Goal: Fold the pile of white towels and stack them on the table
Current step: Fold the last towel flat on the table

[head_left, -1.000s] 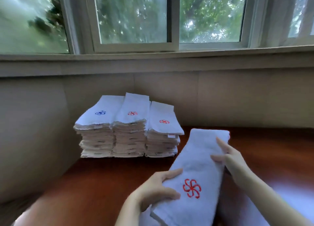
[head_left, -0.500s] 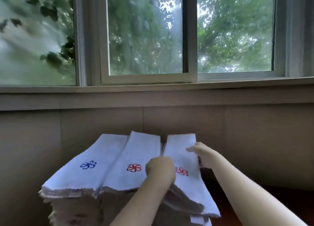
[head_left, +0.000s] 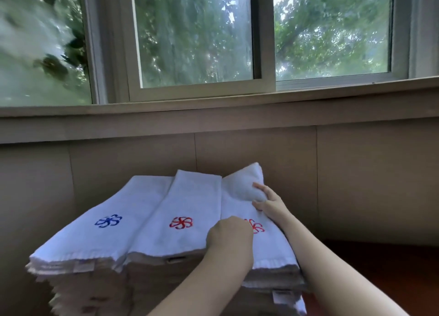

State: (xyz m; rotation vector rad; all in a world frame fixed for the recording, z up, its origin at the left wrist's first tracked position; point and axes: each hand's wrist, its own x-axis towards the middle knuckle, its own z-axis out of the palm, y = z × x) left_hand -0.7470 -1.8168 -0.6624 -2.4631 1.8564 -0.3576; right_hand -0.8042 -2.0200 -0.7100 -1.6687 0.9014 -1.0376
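Three stacks of folded white towels sit side by side below the window; the right hand pinches the rightmost top towel's raised far end; the left hand, curled closed, presses beside its red emblem; the table shows at right.

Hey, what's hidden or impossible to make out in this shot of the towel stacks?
Head view only:
- Red emblem on the right stack's top towel: partly covered by the left hand.
- Bottoms of the three stacks: cut off by the lower edge.
- Right hand: fingertips buried in the lifted far end, grip unclear.
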